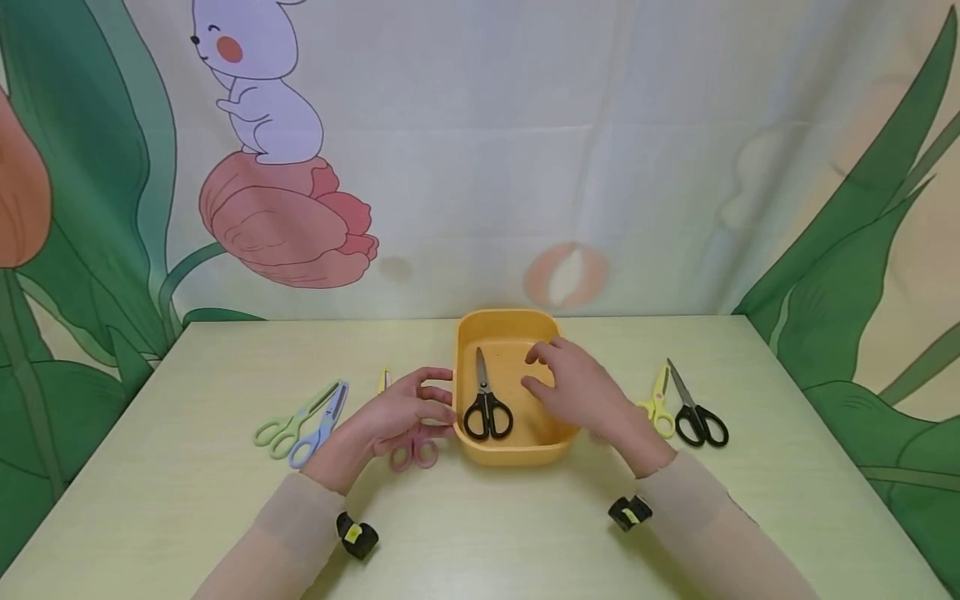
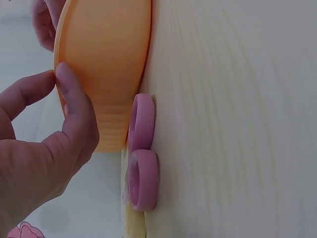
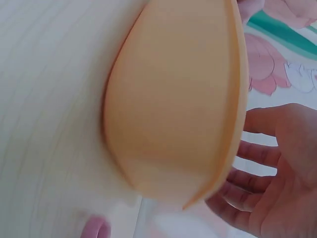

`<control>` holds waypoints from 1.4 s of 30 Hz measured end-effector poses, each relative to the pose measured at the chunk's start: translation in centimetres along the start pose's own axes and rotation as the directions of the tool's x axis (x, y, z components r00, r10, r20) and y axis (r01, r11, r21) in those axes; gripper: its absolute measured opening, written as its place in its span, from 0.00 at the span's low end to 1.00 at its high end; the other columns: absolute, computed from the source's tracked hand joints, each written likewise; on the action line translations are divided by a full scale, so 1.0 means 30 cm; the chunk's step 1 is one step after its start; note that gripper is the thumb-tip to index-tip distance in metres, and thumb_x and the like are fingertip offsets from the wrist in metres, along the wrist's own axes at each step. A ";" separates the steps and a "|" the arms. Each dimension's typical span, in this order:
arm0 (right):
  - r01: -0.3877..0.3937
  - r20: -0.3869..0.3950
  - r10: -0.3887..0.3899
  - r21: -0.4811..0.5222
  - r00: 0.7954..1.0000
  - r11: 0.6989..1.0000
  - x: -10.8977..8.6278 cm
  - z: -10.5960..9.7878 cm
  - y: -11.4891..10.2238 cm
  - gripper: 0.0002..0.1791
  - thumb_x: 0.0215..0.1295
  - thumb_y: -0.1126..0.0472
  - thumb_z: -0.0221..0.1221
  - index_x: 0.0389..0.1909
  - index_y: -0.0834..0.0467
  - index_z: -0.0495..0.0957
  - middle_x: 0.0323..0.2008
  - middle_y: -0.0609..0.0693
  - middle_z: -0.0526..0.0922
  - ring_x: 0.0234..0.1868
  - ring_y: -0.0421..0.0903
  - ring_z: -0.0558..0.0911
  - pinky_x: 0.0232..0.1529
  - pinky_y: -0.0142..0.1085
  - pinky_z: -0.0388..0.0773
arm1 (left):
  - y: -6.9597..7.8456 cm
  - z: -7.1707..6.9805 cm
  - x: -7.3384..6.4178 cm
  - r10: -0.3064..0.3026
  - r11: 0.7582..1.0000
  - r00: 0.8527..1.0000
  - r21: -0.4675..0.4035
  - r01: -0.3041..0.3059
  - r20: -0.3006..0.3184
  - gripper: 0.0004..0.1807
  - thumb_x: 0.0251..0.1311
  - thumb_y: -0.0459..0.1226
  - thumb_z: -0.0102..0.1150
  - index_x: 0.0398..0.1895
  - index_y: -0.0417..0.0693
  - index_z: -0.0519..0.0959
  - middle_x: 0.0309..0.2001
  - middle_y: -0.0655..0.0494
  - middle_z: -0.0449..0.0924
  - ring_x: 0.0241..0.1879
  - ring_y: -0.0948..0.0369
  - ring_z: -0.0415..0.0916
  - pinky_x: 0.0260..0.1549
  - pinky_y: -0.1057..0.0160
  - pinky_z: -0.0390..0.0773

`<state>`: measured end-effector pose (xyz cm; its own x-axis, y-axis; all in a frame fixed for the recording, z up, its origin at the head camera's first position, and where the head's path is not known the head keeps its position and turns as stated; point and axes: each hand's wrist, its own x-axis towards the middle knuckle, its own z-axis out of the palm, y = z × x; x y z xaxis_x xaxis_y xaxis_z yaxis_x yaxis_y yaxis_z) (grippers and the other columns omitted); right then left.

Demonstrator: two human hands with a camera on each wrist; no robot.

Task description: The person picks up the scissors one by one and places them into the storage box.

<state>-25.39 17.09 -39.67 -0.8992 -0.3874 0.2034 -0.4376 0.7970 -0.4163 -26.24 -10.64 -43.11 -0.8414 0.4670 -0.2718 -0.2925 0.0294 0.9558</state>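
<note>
A yellow bin [image 1: 517, 456] stands on the table with black-handled scissors [image 1: 487, 414] lying inside along its left side. My left hand [image 1: 401, 412] pinches the bin's left rim between thumb and finger. Above the bin's right part is my right hand [image 1: 581, 387], its fingers bent loosely over the inside with nothing held. Pink scissors [image 1: 412, 452] lie under the left hand, their blades hidden; in the left wrist view their pink loops [image 2: 144, 178] sit beside the bin. Just beyond the left hand, the tip of yellow scissors [image 1: 385, 379] shows.
To the left lie green scissors [image 1: 296, 423] and blue scissors [image 1: 322, 427]. Yellow scissors [image 1: 658, 408] and another black-handled pair [image 1: 701, 421] lie to the right. A pink loop [image 3: 96, 228] shows at the bottom of the right wrist view. A printed curtain [image 1: 480, 167] hangs behind the table.
</note>
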 end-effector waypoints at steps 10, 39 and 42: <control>0.008 -0.105 -0.007 0.013 0.994 1.000 -0.057 -0.076 0.139 0.14 0.71 0.58 0.63 0.51 0.62 0.79 0.47 0.57 0.80 0.45 0.57 0.79 0.49 0.50 0.77 | -0.013 -0.009 0.006 0.012 1.000 1.000 -0.007 -0.013 -0.007 0.38 0.64 0.20 0.58 0.75 0.36 0.55 0.59 0.33 0.67 0.44 0.51 0.81 0.50 0.52 0.83; -0.261 0.188 0.279 -0.116 0.942 0.958 -0.257 -0.168 0.384 0.42 0.64 0.47 0.69 0.69 0.69 0.65 0.59 0.77 0.68 0.59 0.74 0.68 0.54 0.68 0.71 | -0.007 0.000 0.000 0.010 1.000 1.000 0.006 -0.010 -0.019 0.37 0.63 0.20 0.58 0.75 0.38 0.57 0.59 0.34 0.67 0.42 0.52 0.81 0.47 0.55 0.84; -0.271 0.208 0.294 -0.131 0.933 0.954 -0.273 -0.172 0.397 0.45 0.63 0.46 0.70 0.70 0.69 0.64 0.59 0.78 0.66 0.58 0.74 0.68 0.52 0.68 0.72 | -0.006 0.000 -0.001 0.011 1.000 1.000 0.004 -0.011 -0.015 0.38 0.64 0.20 0.58 0.75 0.38 0.57 0.59 0.34 0.68 0.41 0.53 0.81 0.48 0.54 0.84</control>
<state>-23.23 32.15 -41.73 -0.9675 -0.2239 -0.1173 -0.1734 0.9256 -0.3364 -26.16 -10.67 -43.27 -0.8511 0.4544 -0.2630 -0.2816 0.0275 0.9591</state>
